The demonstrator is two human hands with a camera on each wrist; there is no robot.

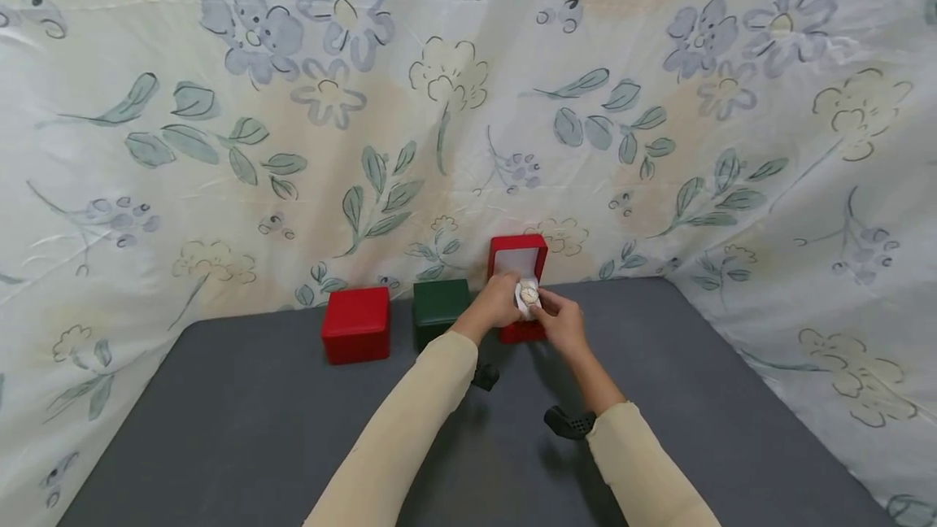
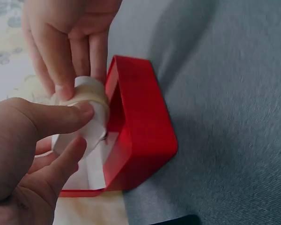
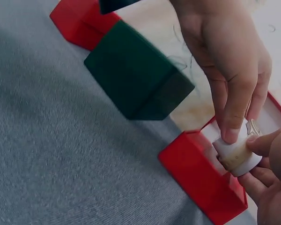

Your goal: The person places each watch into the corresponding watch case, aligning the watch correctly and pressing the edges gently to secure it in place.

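Observation:
At the back of the table stands an open red box point(image 1: 523, 333), its white-lined lid raised. Over the box's opening, both hands hold a white cushion point(image 3: 246, 165) with a wristwatch point(image 1: 529, 293) wrapped round it. The watch has a pale strap point(image 2: 86, 96), and its round dial faces up in the head view. My left hand point(image 1: 498, 302) grips the cushion from the left, thumb and fingers at its end. From the right, my right hand point(image 1: 562, 322) pinches the cushion, its thumb on the strap in the right wrist view.
Left of the open box is a closed dark green box point(image 1: 441, 307), and farther left a closed red box point(image 1: 356, 326). A floral cloth point(image 1: 439, 104) hangs behind the grey table point(image 1: 293, 429). Black devices sit on both wrists.

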